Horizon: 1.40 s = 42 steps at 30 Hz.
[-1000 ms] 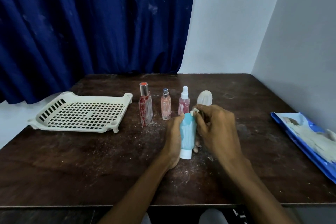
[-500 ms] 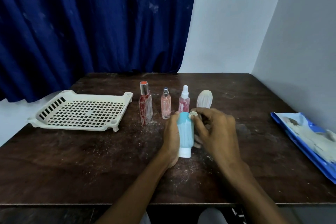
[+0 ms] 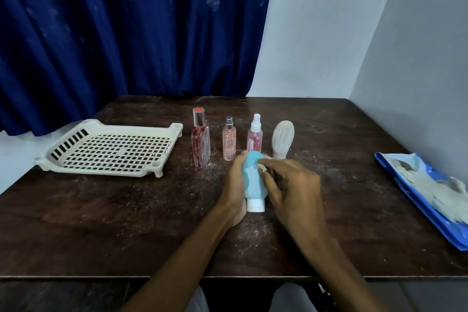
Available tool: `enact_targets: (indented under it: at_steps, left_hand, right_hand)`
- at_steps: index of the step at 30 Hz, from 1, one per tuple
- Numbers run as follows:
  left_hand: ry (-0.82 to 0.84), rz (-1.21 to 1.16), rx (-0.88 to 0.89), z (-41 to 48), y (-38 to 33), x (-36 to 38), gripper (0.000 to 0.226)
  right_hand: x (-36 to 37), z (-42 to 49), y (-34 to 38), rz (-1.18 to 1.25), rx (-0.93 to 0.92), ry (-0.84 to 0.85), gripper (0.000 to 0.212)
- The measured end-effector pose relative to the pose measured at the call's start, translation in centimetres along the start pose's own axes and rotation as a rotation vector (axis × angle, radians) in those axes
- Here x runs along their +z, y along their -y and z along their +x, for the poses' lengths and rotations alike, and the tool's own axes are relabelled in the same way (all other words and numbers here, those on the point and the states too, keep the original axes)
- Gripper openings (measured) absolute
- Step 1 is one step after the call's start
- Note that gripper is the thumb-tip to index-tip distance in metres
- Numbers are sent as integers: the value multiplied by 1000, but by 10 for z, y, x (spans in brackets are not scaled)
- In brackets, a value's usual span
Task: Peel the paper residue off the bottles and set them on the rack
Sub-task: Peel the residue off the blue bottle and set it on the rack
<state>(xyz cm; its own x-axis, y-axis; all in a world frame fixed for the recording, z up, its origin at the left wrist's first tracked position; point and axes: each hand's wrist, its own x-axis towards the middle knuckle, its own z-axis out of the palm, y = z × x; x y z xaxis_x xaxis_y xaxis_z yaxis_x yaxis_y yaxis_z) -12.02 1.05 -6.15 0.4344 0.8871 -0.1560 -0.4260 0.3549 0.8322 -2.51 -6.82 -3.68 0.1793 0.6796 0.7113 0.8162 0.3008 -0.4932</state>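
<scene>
Blue bottle (image 3: pixel 253 180): to the right of the rack (image 3: pixel 101 170), well apart from it, held between both hands.
Bottle axis: the long axis runs away from the person; the white cap (image 3: pixel 255 205) points to the person, the rounded end points away.
Left hand (image 3: pixel 234 185): grips the bottle side that faces the rack, fingers curled round it.
Right hand (image 3: pixel 291 190): on the side far from the rack; its fingertips pinch a pale paper scrap (image 3: pixel 260 166) on the upper body.
Coming move: I judge the peeling goes on along this axis. For placing, the rack lies to the left, and the left hand is nearer.
</scene>
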Motion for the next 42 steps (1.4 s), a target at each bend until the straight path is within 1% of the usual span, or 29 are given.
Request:
enact_targets:
  at_steps: [2, 7, 12, 14, 17, 19, 22, 26, 30, 35, 38, 42]
  left_hand:
    - [10, 6, -5, 0, 0, 0, 49]
    - [-40, 107, 44, -2, 4, 3, 40]
    - [-21, 64, 56, -2, 2, 2, 47]
    - [10, 55, 62, -3, 1, 3, 47]
    - [4, 49, 89, -4, 2, 4, 48]
    - [34, 4, 84, -5, -1, 5, 51]
    - [129, -127, 20, -7, -9, 8, 54]
    - [179, -152, 5, -7, -11, 7, 52]
    - [153, -133, 37, -4, -9, 7, 51]
    - [114, -152, 91, 0, -3, 6, 45]
    - [87, -157, 106, 0, -3, 5, 45]
    - [85, -119, 78, -2, -8, 7, 48]
  right_hand:
    - [0, -8, -4, -5, 4, -13, 20]
    - [1, 0, -7, -3, 57, -82, 20]
    - [3, -7, -2, -2, 15, -26, 19]
    - [1, -12, -8, 3, 30, -15, 21]
    - [-1, -11, -14, 4, 59, -21, 25]
    - [-1, -13, -10, 24, 57, -23, 21]
    - [-2, -22, 1, 21, 61, 1, 17]
    - [-4, -28, 5, 67, 124, -21, 16]
    - [0, -27, 5, 116, 167, -26, 14]
    - [0, -17, 4, 81, 159, -48, 14]
    - [3, -13, 4, 57, 138, -8, 14]
    - [1, -20, 4, 29, 133, 25, 16]
